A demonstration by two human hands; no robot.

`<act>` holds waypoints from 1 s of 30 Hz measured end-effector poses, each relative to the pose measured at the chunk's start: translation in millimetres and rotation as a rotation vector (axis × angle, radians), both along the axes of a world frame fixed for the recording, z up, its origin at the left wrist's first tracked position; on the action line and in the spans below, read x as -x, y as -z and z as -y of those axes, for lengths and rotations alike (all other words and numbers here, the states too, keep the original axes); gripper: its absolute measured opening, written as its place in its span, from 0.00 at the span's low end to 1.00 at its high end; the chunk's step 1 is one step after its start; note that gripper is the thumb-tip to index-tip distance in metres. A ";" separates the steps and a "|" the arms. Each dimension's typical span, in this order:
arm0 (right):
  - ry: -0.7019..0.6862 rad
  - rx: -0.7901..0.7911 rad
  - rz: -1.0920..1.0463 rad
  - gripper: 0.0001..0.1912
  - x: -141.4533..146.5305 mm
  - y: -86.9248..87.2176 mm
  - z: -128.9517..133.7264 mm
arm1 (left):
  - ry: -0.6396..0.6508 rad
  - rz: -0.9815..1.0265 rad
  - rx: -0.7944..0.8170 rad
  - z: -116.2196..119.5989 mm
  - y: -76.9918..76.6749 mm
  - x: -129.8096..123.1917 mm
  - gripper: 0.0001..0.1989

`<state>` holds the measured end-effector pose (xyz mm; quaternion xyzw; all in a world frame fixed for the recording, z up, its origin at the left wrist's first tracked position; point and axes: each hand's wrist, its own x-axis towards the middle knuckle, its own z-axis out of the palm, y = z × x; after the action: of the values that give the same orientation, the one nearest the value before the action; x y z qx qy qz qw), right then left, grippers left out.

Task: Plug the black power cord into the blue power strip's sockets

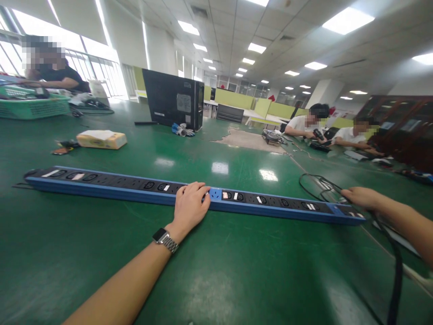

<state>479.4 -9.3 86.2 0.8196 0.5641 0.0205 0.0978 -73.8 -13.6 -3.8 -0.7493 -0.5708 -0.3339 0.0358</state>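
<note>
A long blue power strip [111, 188] with black sockets and small white labels lies across the green table. My left hand [190, 205], a metal-banded watch on its wrist, is curled over the strip's middle beside a blue socket. Over the strip's right end, my right hand [363, 198] is closed on a black cable [396, 275]. The cable loops behind the strip and hangs down toward the front right. The fingertips of the right hand are partly hidden.
Behind the strip stand a tissue pack [101, 139], a black computer case [171, 100] and blue-grey gloves [183, 130]. A green basket [35, 108] sits at the far left. One person [64, 74] is at the left; two others work at the far right.
</note>
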 end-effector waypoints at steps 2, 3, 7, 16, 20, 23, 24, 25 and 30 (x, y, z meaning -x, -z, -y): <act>0.004 0.041 -0.037 0.24 4.0 0.7 0.5 | -0.002 0.000 -0.004 0.1 0.1 0.1 0.15; 0.003 0.067 -0.058 0.24 7.9 3.9 1.0 | 0.001 -0.002 -0.006 0.1 0.2 0.2 0.15; -0.039 0.126 -0.082 0.22 24.8 24.7 1.2 | 0.006 -0.010 -0.010 0.6 0.2 0.6 0.15; -0.032 0.134 0.014 0.23 27.8 42.3 -7.9 | 0.005 -0.011 -0.014 1.1 -1.1 -0.2 0.15; -0.016 0.135 0.026 0.26 29.8 45.3 -5.8 | 0.006 -0.008 -0.006 0.9 -0.4 0.0 0.15; -0.005 0.135 0.030 0.26 30.7 46.7 -4.5 | 0.015 -0.012 -0.004 0.9 0.2 0.2 0.15; -0.002 0.133 0.032 0.26 30.7 47.1 -4.0 | 0.015 -0.013 -0.006 0.9 0.3 0.2 0.15; 0.000 0.133 0.032 0.26 30.5 47.5 -3.4 | 0.014 -0.014 -0.008 0.9 0.4 0.2 0.15; -0.018 0.151 0.018 0.27 28.6 49.7 0.2 | 0.007 -0.015 -0.011 1.0 0.4 0.2 0.15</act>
<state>450.9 -9.5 36.6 0.8046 0.5706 -0.0136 0.1641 -73.9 -14.6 -4.2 -0.7534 -0.5662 -0.3317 0.0431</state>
